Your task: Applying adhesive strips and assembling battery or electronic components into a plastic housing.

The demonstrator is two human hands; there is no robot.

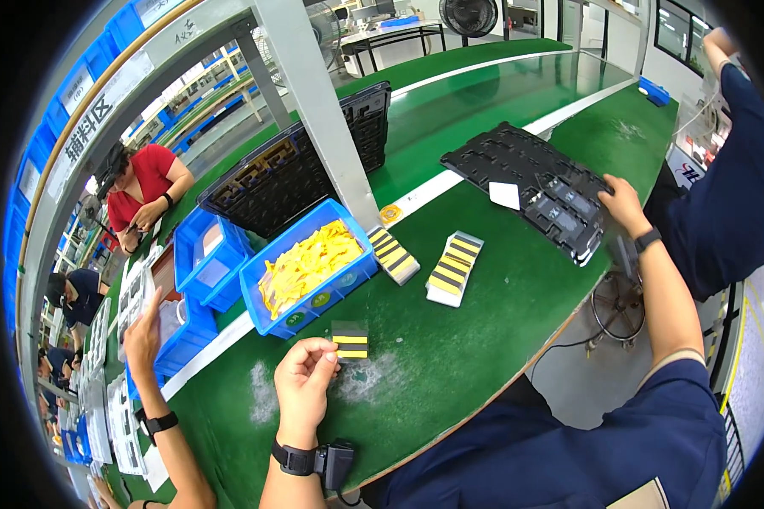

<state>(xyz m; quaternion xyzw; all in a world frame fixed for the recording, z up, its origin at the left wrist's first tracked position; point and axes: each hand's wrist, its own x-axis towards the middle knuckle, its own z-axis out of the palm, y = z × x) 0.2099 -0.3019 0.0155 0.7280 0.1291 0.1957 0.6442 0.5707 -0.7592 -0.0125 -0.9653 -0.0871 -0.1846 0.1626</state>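
Near the front of the green table, my left hand (pixel 306 383) pinches a small clear piece with black and yellow stripes (pixel 350 343) between thumb and fingers. At the right, my right hand (pixel 625 206) grips the edge of a black plastic tray (pixel 518 161) with moulded pockets. Several dark flat parts (pixel 560 206) sit in the tray's near half, and a white card (pixel 504 195) lies on it. Between my hands are two stacks of striped pieces, one (pixel 394 256) against the blue bin (pixel 310 316) and another (pixel 456 270) to its right. Yellow strips (pixel 312 265) fill that bin.
More blue bins (pixel 208 254) stand at the left, beside a co-worker's hand (pixel 143 335). Black trays (pixel 280 174) lean behind a grey metal post (pixel 318 102). A person in red (pixel 148 182) sits across the table; another person's dark sleeve (pixel 730 204) is at the right.
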